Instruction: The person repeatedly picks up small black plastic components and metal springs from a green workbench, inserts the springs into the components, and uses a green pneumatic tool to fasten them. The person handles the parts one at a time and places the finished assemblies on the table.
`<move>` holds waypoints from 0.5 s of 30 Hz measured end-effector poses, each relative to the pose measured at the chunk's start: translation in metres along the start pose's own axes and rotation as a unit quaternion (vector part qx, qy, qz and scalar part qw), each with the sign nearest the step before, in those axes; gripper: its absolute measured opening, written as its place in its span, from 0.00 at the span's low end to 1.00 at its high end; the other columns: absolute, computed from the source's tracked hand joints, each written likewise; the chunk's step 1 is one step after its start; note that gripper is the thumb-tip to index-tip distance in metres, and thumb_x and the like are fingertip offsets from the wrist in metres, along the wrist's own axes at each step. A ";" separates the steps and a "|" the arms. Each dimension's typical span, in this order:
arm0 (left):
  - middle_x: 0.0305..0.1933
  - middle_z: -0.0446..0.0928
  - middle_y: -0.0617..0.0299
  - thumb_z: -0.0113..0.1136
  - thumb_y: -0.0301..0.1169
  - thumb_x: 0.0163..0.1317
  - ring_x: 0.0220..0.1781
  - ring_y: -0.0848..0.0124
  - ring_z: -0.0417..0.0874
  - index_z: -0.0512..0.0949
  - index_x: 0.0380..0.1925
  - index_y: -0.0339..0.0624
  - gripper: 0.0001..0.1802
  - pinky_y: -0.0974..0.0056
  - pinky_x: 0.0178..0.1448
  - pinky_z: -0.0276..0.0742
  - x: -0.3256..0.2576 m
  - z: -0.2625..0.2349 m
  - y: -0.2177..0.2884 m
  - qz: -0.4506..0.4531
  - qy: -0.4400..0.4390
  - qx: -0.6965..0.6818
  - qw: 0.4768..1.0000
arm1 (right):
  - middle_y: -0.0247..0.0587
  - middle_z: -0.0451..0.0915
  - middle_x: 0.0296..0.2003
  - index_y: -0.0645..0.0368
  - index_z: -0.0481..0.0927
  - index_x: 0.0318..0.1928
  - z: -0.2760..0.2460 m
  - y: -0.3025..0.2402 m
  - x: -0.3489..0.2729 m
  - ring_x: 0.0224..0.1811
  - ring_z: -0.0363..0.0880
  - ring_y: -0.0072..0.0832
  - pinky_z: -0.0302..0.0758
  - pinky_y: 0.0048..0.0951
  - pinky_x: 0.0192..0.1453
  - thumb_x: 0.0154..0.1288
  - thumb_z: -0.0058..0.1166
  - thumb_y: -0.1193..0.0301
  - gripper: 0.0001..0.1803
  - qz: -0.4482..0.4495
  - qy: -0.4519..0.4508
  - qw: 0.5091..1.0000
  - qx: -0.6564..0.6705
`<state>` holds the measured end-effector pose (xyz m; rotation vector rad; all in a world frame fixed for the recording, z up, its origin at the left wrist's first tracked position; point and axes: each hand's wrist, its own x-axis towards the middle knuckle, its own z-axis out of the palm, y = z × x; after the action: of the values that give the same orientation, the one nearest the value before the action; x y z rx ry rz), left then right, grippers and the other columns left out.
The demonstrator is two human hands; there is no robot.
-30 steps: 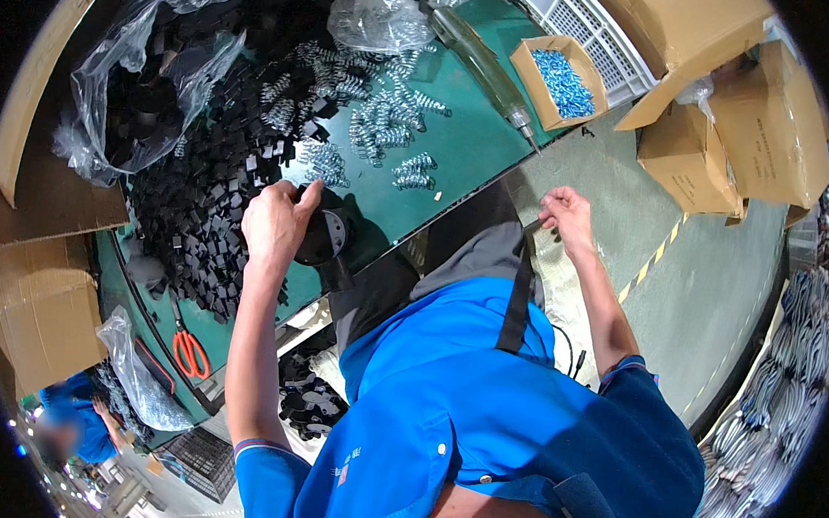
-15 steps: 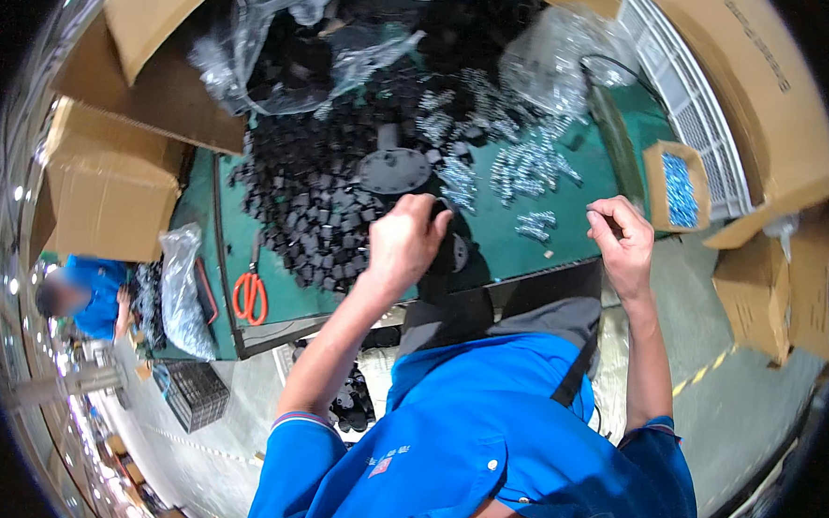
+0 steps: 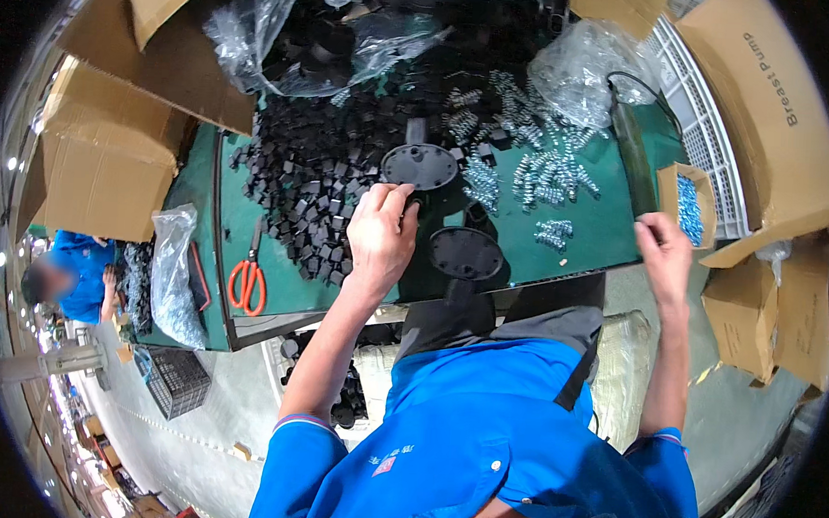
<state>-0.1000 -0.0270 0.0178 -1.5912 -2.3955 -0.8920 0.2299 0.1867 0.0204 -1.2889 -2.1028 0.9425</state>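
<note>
Green work table (image 3: 584,235), the landmark for all below, tilted across the upper middle of the view. Cardboard boxes (image 3: 101,163) stacked off its left end; more cardboard (image 3: 770,99) off its right end. Clear plastic bags (image 3: 305,28) heaped along its far edge, dark parts showing through. Wide spill of small black plastic pieces (image 3: 315,188) covering its left-centre. Scatter of small metal springs (image 3: 532,171) across its right-centre. Dark cylindrical tool (image 3: 631,158) lying lengthwise near its right end. Small open carton of blue parts (image 3: 687,208) at its right edge. Two black round discs on its middle: far disc (image 3: 419,165) just past the black pile, near disc (image 3: 466,252) close to the front edge. Orange-handled scissors (image 3: 247,283) flat at its left front corner. Clear bag of dark parts (image 3: 172,274) hanging just off that corner.

Left hand (image 3: 380,238) down on the table between the black pile and the discs, fingers curled and bunched together, fingertips at the rim of the far disc; cannot tell whether anything is pinched. Right hand (image 3: 663,253) raised at the table's right front corner, beside the small carton, fingers bent inward and close together; contents of the grip, if any, not visible.
</note>
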 end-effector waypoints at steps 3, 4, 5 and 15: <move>0.38 0.79 0.54 0.67 0.19 0.53 0.39 0.56 0.81 0.82 0.40 0.37 0.12 0.59 0.42 0.78 -0.005 0.008 0.014 0.030 0.044 -0.047 0.997 | 0.42 0.81 0.32 0.62 0.82 0.37 0.013 -0.010 -0.001 0.31 0.80 0.32 0.74 0.31 0.37 0.63 0.60 0.70 0.08 -0.025 -0.045 0.998 -0.038; 0.38 0.79 0.53 0.66 0.20 0.54 0.39 0.56 0.81 0.82 0.39 0.36 0.12 0.59 0.42 0.78 -0.007 0.008 0.021 0.042 0.043 -0.060 0.996 | 0.43 0.81 0.33 0.62 0.81 0.37 0.016 -0.011 -0.001 0.31 0.80 0.33 0.75 0.32 0.37 0.63 0.60 0.69 0.08 -0.031 -0.041 0.998 -0.045; 0.38 0.79 0.53 0.66 0.19 0.53 0.39 0.56 0.81 0.82 0.39 0.36 0.12 0.59 0.42 0.78 -0.010 0.008 0.024 0.043 0.033 -0.071 0.996 | 0.43 0.81 0.33 0.62 0.81 0.36 0.017 -0.017 0.001 0.32 0.81 0.35 0.75 0.34 0.38 0.62 0.60 0.69 0.08 -0.029 -0.033 0.998 -0.046; 0.41 0.78 0.54 0.66 0.21 0.56 0.43 0.56 0.80 0.82 0.42 0.38 0.12 0.58 0.45 0.78 -0.034 0.002 0.028 -0.037 -0.043 -0.110 0.992 | 0.44 0.83 0.37 0.59 0.82 0.39 0.010 -0.020 0.027 0.39 0.82 0.43 0.76 0.41 0.43 0.63 0.58 0.66 0.09 -0.030 0.007 0.988 -0.152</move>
<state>-0.0603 -0.0455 0.0136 -1.6551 -2.5031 -1.1610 0.2000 0.2014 0.0305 -1.3607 -2.3266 0.6010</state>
